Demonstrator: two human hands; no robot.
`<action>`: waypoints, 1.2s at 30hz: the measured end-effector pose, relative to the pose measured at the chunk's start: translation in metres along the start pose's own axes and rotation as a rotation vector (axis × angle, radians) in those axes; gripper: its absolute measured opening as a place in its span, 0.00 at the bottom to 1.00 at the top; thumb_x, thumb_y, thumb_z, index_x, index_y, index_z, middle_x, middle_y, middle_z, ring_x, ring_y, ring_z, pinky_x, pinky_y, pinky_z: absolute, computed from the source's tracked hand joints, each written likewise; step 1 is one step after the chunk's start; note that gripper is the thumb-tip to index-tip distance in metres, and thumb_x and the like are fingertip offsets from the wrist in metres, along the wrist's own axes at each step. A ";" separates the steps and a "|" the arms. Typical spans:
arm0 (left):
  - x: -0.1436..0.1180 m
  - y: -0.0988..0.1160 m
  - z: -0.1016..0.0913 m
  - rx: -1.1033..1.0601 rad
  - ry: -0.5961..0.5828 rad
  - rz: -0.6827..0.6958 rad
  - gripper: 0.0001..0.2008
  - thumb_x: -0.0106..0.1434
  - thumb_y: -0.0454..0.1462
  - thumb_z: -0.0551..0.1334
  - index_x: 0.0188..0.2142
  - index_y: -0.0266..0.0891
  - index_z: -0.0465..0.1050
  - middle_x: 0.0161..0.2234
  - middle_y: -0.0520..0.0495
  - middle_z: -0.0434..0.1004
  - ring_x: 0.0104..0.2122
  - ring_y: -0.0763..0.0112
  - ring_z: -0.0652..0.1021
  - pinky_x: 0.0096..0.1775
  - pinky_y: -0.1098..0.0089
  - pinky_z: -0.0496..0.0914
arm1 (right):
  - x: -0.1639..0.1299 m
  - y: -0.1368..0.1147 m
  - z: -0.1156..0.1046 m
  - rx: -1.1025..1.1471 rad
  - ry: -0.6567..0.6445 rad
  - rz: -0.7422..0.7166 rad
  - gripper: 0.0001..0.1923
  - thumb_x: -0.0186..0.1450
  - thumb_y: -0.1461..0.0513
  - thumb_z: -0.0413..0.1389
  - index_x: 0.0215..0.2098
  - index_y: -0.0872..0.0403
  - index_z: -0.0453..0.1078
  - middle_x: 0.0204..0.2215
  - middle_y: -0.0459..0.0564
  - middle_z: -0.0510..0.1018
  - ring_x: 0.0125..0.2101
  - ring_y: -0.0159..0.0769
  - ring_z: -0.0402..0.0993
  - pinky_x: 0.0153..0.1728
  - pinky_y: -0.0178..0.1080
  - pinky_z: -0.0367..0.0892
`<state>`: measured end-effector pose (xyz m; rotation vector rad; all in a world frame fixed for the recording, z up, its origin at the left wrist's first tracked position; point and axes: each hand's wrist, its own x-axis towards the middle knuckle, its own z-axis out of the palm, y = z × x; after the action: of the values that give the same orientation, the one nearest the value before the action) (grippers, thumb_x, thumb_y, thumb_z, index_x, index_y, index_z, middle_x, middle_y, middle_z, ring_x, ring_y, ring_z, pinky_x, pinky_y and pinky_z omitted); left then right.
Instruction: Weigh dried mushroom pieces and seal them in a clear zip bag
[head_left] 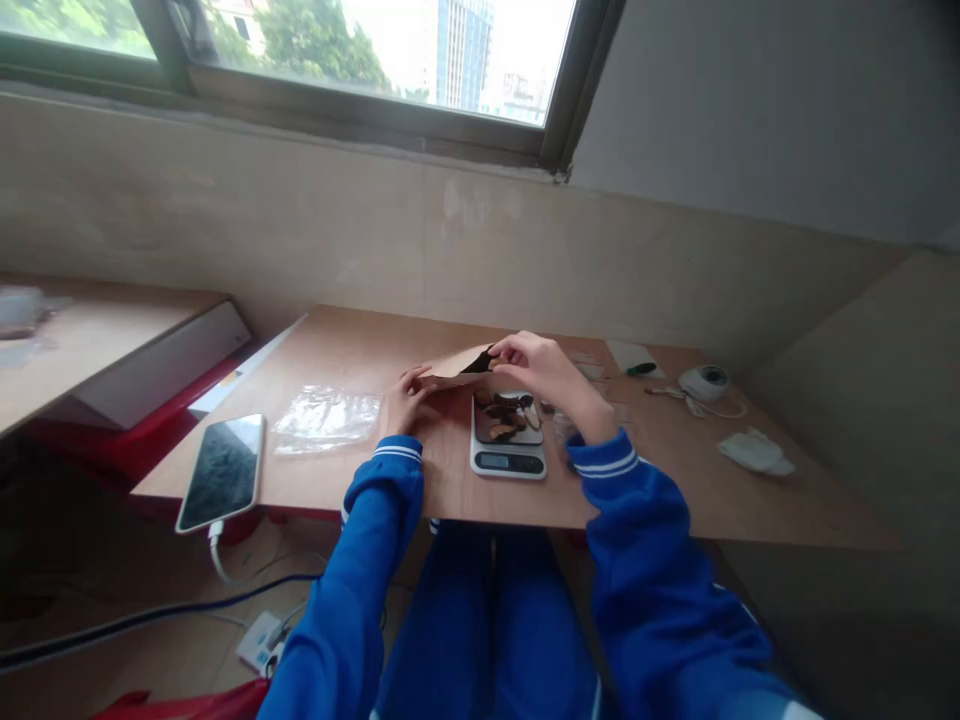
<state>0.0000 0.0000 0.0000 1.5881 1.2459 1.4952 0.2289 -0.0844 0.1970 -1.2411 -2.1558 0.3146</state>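
My left hand [409, 393] grips the lower left side of a brown paper bag [454, 366], thumb against its edge. The bag lies tilted just behind a small white digital scale [510, 463], its dark mouth facing right. At that mouth the fingers of my right hand [536, 368] are closed in a pinch on the bag's edge; whether they also hold a piece from inside is too small to tell. Several dried brown slices and dark pieces [508, 415] lie on the scale's platform, below my right hand. The digits on the scale's display are unreadable.
A clear plastic bag [328, 418] lies left of my left hand. Near the left edge rests a phone [223, 472] with a charging cable. To the right are a green-handled screwdriver [641, 369], a white dome camera [703, 383] and a crumpled white item [756, 452].
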 end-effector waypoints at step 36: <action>-0.054 0.044 -0.026 0.566 0.513 0.020 0.20 0.61 0.29 0.52 0.52 0.37 0.70 0.54 0.38 0.70 0.56 0.54 0.67 0.60 0.53 0.56 | -0.209 0.058 0.065 0.423 0.385 0.672 0.26 0.65 0.48 0.51 0.56 0.50 0.60 0.42 0.58 0.77 0.34 0.43 0.77 0.39 0.46 0.74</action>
<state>-0.0108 -0.0694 0.0228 1.5931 2.0939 1.7257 0.3049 -0.2231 0.0355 -1.5757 -1.2215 0.7008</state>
